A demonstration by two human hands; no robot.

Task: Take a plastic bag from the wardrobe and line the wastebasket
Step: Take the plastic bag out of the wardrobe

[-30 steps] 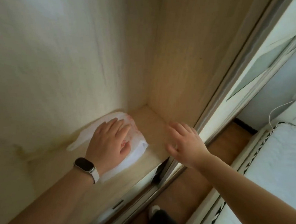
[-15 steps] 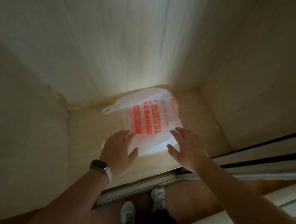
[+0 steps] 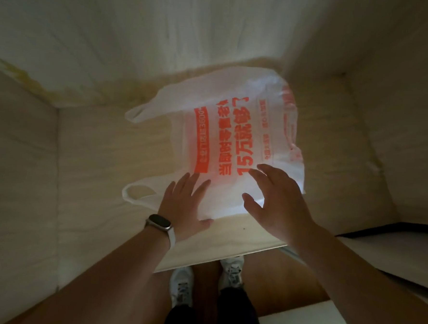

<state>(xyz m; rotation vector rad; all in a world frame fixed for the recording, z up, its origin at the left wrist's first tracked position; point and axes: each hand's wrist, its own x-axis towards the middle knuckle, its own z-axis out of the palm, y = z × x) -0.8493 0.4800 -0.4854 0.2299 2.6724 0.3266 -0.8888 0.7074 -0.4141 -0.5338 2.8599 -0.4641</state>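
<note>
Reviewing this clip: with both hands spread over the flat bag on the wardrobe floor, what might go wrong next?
1. The plastic bag lies flat on the wardrobe floor, so open fingers may slide over the film rather than pinch it.
2. The left hand presses the bag's near edge; if the right hand pulls while it is pinned, the thin film could stretch or tear.

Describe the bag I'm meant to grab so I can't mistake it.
Look at the pale wooden wardrobe floor, just ahead of the two hands. The plastic bag lies flat there, with the left hand on its near edge. It is thin white plastic with bold orange-red print and two loop handles pointing left, the only item on that floor.
</note>
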